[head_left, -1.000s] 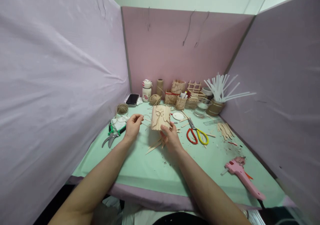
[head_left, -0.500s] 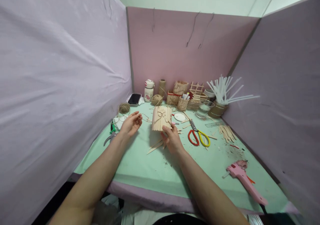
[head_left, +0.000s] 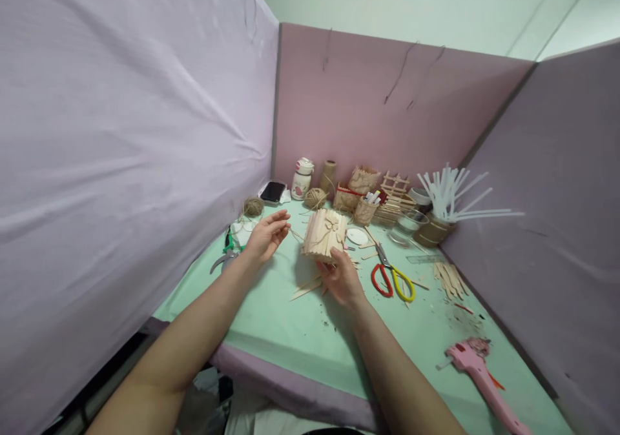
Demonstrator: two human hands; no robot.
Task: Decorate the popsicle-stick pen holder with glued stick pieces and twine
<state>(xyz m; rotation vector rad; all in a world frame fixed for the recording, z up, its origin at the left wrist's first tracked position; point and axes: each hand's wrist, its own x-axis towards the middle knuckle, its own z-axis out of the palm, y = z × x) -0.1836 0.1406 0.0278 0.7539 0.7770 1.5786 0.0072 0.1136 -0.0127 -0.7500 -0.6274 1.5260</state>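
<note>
My right hand [head_left: 345,279] grips a small pot covered in wooden sticks [head_left: 317,236] by its lower right edge, raised over the table. A flower or bow of twine decorates the pot's front, with curling strands below it. To the left of the pot, my left hand [head_left: 267,233] is closed in a pinch, and a thin strand of twine [head_left: 296,233] runs from its fingertips towards the pot's side. Below the pot lie loose pointed wooden sticks [head_left: 306,289].
Red-and-yellow-handled scissors [head_left: 382,257] lie right of the pot, and a pink glue gun [head_left: 477,367] rests at front right. Behind are twine balls [head_left: 316,197], a bottle [head_left: 302,180], a glass bowl [head_left: 407,227] and glue sticks [head_left: 448,196]. Pruning shears [head_left: 223,259] sit at left.
The camera view has shifted, so the scene sits further right and lower. The pot has turned, and its twine decoration now faces more to the right. Both hands keep their holds.
</note>
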